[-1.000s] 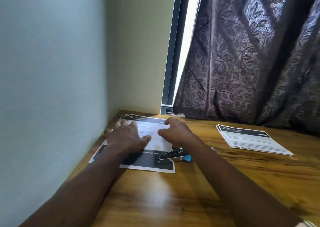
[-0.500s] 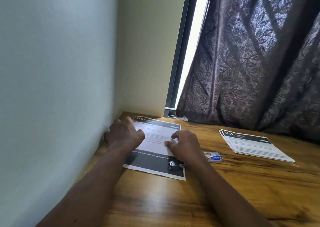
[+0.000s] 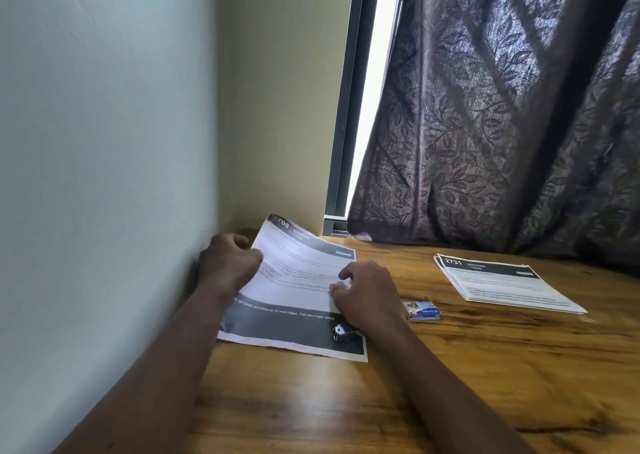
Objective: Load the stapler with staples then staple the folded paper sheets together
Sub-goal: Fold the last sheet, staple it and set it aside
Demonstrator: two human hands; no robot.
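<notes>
Printed paper sheets with dark header bands lie at the table's left end, by the wall. My left hand grips their left edge and lifts the far part off the table. My right hand presses its fingers on the sheets' right edge. A metal stapler lies on the sheets' near dark band, mostly hidden under my right wrist. A small box of staples sits on the wood just right of my right hand.
A second stack of printed sheets lies at the right on the wooden table. A wall runs along the left. A dark patterned curtain hangs behind the table's far edge.
My left hand has closed on the sheets' left edge and raised their far end. My right hand slid a little toward the right edge. The view shifted left.
</notes>
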